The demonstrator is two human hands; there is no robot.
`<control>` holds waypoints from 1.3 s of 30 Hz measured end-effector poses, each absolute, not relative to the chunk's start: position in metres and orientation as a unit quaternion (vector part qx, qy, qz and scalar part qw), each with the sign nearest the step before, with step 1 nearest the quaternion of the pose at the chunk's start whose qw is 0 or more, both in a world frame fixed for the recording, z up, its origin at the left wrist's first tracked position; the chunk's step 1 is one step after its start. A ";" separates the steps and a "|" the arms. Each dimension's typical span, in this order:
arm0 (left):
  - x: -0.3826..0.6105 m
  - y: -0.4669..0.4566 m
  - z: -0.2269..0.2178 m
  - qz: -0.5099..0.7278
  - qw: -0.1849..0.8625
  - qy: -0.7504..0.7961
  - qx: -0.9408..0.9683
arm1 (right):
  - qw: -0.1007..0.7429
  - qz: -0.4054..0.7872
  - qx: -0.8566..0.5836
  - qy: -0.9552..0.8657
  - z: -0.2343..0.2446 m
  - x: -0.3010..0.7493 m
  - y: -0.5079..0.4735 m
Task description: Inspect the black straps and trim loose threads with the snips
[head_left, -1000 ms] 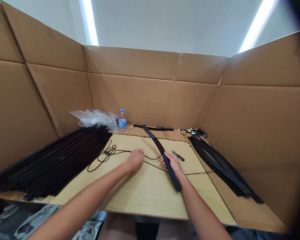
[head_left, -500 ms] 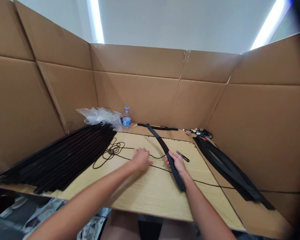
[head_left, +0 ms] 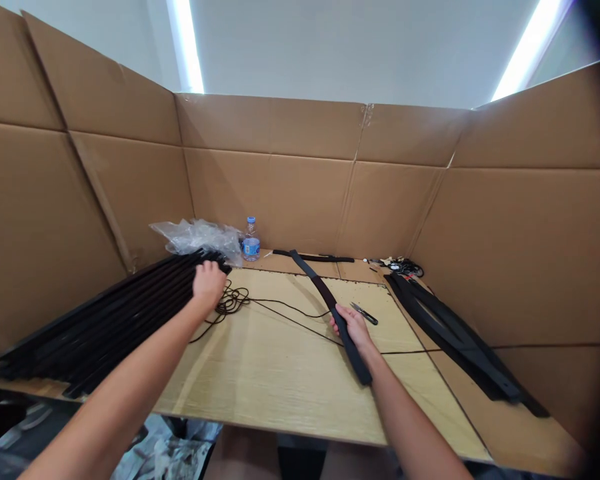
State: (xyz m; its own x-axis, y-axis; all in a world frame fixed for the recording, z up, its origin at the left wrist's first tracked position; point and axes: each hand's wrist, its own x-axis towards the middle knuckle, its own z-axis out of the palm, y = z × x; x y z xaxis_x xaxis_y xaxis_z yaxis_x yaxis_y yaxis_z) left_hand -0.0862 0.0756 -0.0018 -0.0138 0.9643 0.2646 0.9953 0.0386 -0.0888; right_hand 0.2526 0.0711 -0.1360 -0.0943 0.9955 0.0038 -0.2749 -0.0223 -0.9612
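My right hand (head_left: 354, 329) is closed round a long black strap (head_left: 320, 290) that runs from the back wall diagonally toward me over the light wooden board (head_left: 280, 373). My left hand (head_left: 209, 283) reaches out to the left, at the near end of a big stack of black straps (head_left: 115, 320), right beside a tangled coil of thin black cord (head_left: 230, 301). Its fingers curl down, and what they grip is hidden. The cord trails rightward across the board under the held strap.
Small snips (head_left: 364, 313) lie just right of the held strap. More black straps (head_left: 450, 333) lie along the right. A water bottle (head_left: 251, 241) and crumpled clear plastic (head_left: 200, 237) sit at the back. Cardboard walls (head_left: 300, 180) enclose the desk.
My left hand left the cord at the board's middle and swung left to the strap stack's end. My right hand stayed on its strap.
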 end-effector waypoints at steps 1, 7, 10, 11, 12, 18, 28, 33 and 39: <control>-0.098 0.078 0.007 -0.062 0.147 -0.727 -0.667 | 0.538 0.590 -0.402 -0.448 -0.136 0.253 0.071; -0.026 0.071 -0.019 -0.039 0.101 -0.650 -0.752 | 0.536 0.590 -0.401 -0.451 -0.137 0.253 0.071; 0.054 0.049 -0.061 -0.040 0.015 -0.528 -0.848 | 0.535 0.591 -0.403 -0.450 -0.137 0.253 0.070; 0.075 0.040 -0.074 -0.046 -0.001 -0.493 -0.869 | 0.534 0.591 -0.403 -0.451 -0.137 0.253 0.070; 0.091 0.033 -0.085 -0.057 -0.011 -0.458 -0.887 | 0.534 0.590 -0.404 -0.452 -0.137 0.253 0.069; 0.051 0.050 -0.097 -0.040 0.019 -0.448 -0.893 | 0.534 0.584 -0.405 -0.459 -0.140 0.255 0.071; -0.005 0.076 -0.068 -0.053 -0.005 -0.503 -0.862 | 0.534 0.588 -0.405 -0.453 -0.137 0.253 0.071; 0.087 0.043 -0.095 -0.060 -0.038 -0.379 -0.923 | 0.536 0.584 -0.402 -0.459 -0.136 0.253 0.068; 0.035 0.062 -0.084 0.020 0.039 -0.463 -0.885 | 0.538 0.593 -0.394 -0.452 -0.137 0.252 0.070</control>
